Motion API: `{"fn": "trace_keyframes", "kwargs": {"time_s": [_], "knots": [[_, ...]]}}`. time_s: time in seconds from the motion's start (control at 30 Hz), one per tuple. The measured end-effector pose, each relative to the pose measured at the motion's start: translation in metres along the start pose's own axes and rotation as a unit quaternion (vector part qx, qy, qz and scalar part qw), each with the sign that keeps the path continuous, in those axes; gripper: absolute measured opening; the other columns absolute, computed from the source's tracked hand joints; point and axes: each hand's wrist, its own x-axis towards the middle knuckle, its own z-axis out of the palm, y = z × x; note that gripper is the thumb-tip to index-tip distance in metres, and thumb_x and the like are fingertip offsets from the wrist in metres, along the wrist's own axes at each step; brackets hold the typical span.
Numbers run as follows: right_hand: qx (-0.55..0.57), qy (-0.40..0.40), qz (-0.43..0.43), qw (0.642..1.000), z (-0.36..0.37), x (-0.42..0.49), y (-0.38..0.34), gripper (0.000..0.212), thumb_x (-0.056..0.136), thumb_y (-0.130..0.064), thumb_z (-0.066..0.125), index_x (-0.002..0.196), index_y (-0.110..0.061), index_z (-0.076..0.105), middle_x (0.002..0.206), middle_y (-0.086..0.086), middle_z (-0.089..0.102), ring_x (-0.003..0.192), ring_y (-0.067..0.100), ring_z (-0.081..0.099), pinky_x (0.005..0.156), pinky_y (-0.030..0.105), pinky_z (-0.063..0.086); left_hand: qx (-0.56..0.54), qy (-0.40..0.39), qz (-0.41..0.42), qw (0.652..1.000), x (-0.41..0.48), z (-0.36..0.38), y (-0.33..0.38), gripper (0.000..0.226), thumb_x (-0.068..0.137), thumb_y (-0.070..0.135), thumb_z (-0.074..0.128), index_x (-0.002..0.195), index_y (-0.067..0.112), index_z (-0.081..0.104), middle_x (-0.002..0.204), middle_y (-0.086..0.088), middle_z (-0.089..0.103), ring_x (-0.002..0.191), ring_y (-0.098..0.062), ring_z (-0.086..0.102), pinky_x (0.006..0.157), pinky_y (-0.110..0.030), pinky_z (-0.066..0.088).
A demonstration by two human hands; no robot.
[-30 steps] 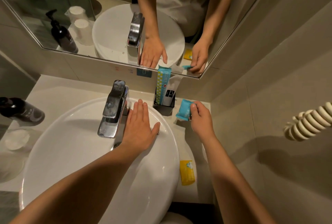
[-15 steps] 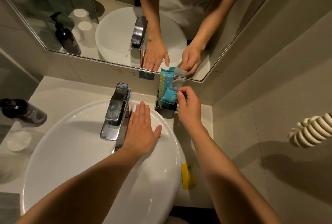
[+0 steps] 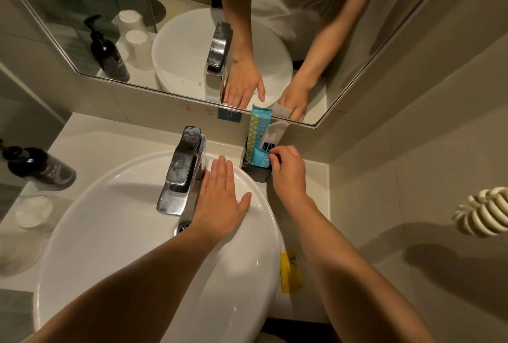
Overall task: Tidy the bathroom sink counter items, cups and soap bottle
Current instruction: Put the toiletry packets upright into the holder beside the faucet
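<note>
My right hand (image 3: 288, 175) pinches a small blue packet (image 3: 260, 158) that sits low inside a black holder (image 3: 258, 172) at the back of the counter. A tall dotted packet (image 3: 257, 129) and a pale sachet (image 3: 276, 133) also stand in that holder. My left hand (image 3: 220, 199) lies flat and open on the white basin's rim (image 3: 258, 221), right of the chrome tap (image 3: 182, 169). A dark soap pump bottle (image 3: 41, 168) stands at the far left. Two clear cups (image 3: 33, 213) stand in front of it. A yellow sachet (image 3: 290, 271) lies on the counter right of the basin.
A mirror (image 3: 178, 26) above the counter reflects the tap, bottle, cups and my arms. A tiled wall closes in on the right, with a coiled cream cord (image 3: 483, 213) hanging on it. The counter strip right of the basin is narrow.
My right hand carried the blue packet from the counter left to the black holder and lowered it inside. My left hand stayed on the basin rim.
</note>
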Motion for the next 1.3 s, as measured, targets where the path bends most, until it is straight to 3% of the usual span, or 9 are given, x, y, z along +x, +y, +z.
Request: {"fn": "trace_keyframes", "kwargs": {"time_s": [0.17,0.4,0.67,0.87,1.03,1.13,1.3], "knots": [[-0.078,0.01,-0.054,0.995,0.004,0.001,0.005,0.01,0.097,-0.017,0.062,0.105,-0.014,0.067,0.103,0.003,0.061,0.097,0.016,0.052,0.08,0.031,0.053,0.004,-0.004,-0.002,1.0,0.0,0.0,0.0,0.092,0.095,0.071,0.015,0.159,0.013,-0.016,0.168,-0.01,-0.019,0.155,-0.025,-0.016,0.126,-0.044,0.003],[-0.076,0.014,-0.007,0.997,0.007,0.008,0.004,0.016,0.096,-0.02,0.063,0.109,-0.013,0.071,0.102,0.003,0.06,0.101,0.018,0.052,0.082,0.037,0.056,0.009,-0.003,-0.004,1.0,0.001,0.001,-0.001,0.093,0.092,0.073,0.009,0.159,0.013,-0.016,0.169,-0.01,-0.018,0.155,-0.025,-0.016,0.126,-0.045,0.003],[-0.057,0.012,0.037,0.998,0.009,0.005,0.0,0.019,0.098,-0.022,0.062,0.112,-0.017,0.072,0.104,0.0,0.059,0.103,0.017,0.055,0.084,0.033,0.056,0.0,0.0,-0.002,1.0,0.0,0.0,0.0,0.092,0.095,0.071,0.014,0.16,0.013,-0.013,0.169,-0.01,-0.016,0.155,-0.025,-0.014,0.126,-0.044,0.002],[0.026,0.052,0.072,0.996,-0.007,-0.014,0.011,0.011,0.095,-0.02,0.065,0.102,-0.019,0.074,0.093,-0.005,0.057,0.085,0.013,0.058,0.074,0.026,0.051,0.02,-0.009,-0.008,1.0,0.002,-0.003,0.001,0.093,0.096,0.071,0.02,0.16,0.012,-0.013,0.169,-0.01,-0.016,0.155,-0.026,-0.015,0.124,-0.042,-0.003],[0.04,0.028,0.174,0.983,-0.026,-0.056,0.04,0.015,0.093,-0.024,0.068,0.107,-0.018,0.069,0.103,-0.001,0.06,0.089,0.014,0.06,0.081,0.031,0.055,0.016,-0.011,-0.002,1.0,0.001,-0.007,0.002,0.092,0.097,0.068,0.023,0.16,0.01,-0.01,0.169,-0.011,-0.014,0.156,-0.027,-0.012,0.125,-0.043,-0.001],[0.006,-0.015,0.251,0.968,-0.035,-0.091,0.062,0.029,0.09,-0.034,0.07,0.114,-0.017,0.065,0.111,0.002,0.062,0.093,0.016,0.059,0.077,0.028,0.047,0.017,-0.009,-0.004,1.0,0.0,-0.009,0.003,0.091,0.098,0.066,0.028,0.16,0.01,-0.008,0.17,-0.012,-0.011,0.156,-0.028,-0.009,0.126,-0.044,0.001],[-0.012,-0.099,0.346,0.933,-0.036,-0.147,0.08,0.039,0.081,-0.044,0.071,0.108,-0.018,0.061,0.105,0.001,0.062,0.09,0.019,0.06,0.075,0.031,0.049,0.018,-0.009,-0.002,1.0,0.0,-0.009,0.002,0.092,0.098,0.066,0.03,0.16,0.01,-0.007,0.17,-0.012,-0.009,0.156,-0.028,-0.007,0.126,-0.046,0.003]]}}
